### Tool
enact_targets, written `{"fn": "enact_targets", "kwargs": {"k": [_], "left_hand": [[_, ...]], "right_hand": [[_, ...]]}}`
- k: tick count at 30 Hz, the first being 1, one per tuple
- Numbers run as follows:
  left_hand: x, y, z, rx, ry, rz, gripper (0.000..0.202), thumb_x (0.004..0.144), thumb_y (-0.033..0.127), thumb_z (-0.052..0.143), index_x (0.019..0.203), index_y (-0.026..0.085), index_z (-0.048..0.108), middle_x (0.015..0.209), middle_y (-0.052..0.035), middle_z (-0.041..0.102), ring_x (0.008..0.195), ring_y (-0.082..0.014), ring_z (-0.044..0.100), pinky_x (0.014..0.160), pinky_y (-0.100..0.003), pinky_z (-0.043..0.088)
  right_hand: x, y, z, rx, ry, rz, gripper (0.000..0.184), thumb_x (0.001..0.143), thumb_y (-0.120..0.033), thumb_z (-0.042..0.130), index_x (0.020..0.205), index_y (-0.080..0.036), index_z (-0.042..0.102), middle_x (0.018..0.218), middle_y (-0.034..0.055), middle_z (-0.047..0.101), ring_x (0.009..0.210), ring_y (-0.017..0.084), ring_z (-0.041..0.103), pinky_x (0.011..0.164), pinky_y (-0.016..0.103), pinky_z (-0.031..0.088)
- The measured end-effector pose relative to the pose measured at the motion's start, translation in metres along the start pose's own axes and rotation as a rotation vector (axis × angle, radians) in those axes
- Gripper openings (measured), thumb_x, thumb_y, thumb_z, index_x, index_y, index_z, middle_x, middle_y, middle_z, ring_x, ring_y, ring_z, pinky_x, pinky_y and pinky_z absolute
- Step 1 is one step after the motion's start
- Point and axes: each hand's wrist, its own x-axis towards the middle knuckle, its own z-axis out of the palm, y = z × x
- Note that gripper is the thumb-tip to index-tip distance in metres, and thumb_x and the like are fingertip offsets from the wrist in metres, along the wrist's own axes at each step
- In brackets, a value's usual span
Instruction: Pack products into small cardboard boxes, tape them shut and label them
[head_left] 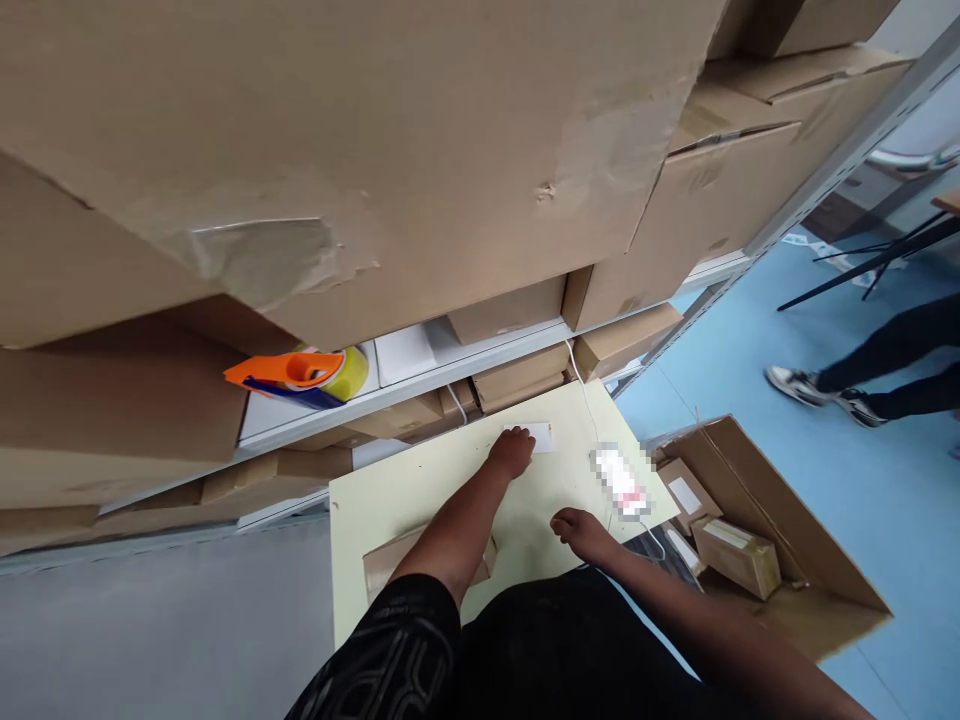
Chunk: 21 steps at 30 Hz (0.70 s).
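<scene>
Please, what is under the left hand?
A flat white item on the table shows partly; the left hand covers the rest, and anything else beneath cannot be seen.

The left hand (513, 453) partly hides a white slip (541, 438).

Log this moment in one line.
left hand: at flat white item | right hand: loosely curled over table | small box: on table

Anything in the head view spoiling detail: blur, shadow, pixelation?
Head view: pixelation masks a white item on the table; head view: soft shadow dims the table beside the right hand; head view: the card at the left hand shows no readable print; head view: another person's legs look slightly soft.
</scene>
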Motion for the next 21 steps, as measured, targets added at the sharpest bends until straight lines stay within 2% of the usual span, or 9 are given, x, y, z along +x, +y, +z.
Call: {"fn": "enact_targets", "kwargs": {"k": [5, 10, 14, 18, 21], "left_hand": [[0.015, -0.006, 0.013, -0.012, 0.004, 0.007, 0.023, 0.087, 0.025, 0.068, 0.109, 0.017, 0.067, 0.118, -0.0164, 0.063, 0.118, -0.0339, 0.054, 0.099, -0.045, 0.043], [0.037, 0.008, 0.022, -0.023, 0.021, 0.038, 0.029, 0.089, 0.030, 0.067, 0.115, 0.017, 0.065, 0.123, -0.0166, 0.061, 0.119, -0.0338, 0.052, 0.098, -0.045, 0.044], [0.048, 0.017, 0.026, -0.034, 0.021, 0.049, 0.025, 0.093, 0.026, 0.060, 0.115, 0.015, 0.067, 0.123, -0.0180, 0.061, 0.120, -0.0337, 0.052, 0.095, -0.045, 0.046], [0.048, 0.019, 0.028, -0.039, -0.005, 0.050, 0.026, 0.095, 0.013, 0.047, 0.107, 0.012, 0.070, 0.115, -0.0185, 0.065, 0.113, -0.0310, 0.057, 0.093, -0.043, 0.047], [0.046, 0.020, 0.030, -0.040, -0.016, 0.024, 0.028, 0.093, 0.008, 0.046, 0.105, 0.010, 0.071, 0.111, -0.0193, 0.066, 0.108, -0.0302, 0.060, 0.090, -0.042, 0.048]], "right_hand": [[0.003, 0.005, -0.004, 0.029, -0.033, 0.019, 0.029, 0.091, -0.042, 0.053, 0.088, -0.020, 0.071, 0.083, 0.0049, 0.073, 0.075, 0.019, 0.066, 0.066, 0.027, 0.045], [0.003, 0.003, -0.008, 0.040, -0.025, 0.058, 0.028, 0.089, -0.041, 0.054, 0.090, -0.020, 0.072, 0.083, 0.0058, 0.072, 0.078, 0.021, 0.067, 0.068, 0.029, 0.046], [0.004, 0.003, -0.012, 0.053, -0.021, 0.069, 0.029, 0.090, -0.042, 0.053, 0.092, -0.020, 0.072, 0.085, 0.0059, 0.072, 0.078, 0.021, 0.067, 0.070, 0.030, 0.048], [0.007, 0.008, -0.014, 0.058, -0.015, 0.082, 0.029, 0.090, -0.042, 0.054, 0.091, -0.020, 0.073, 0.082, 0.0049, 0.072, 0.076, 0.020, 0.067, 0.070, 0.029, 0.048], [0.009, 0.008, -0.015, 0.057, -0.007, 0.079, 0.029, 0.090, -0.041, 0.053, 0.091, -0.020, 0.073, 0.081, 0.0049, 0.072, 0.076, 0.020, 0.067, 0.070, 0.030, 0.048]]}}
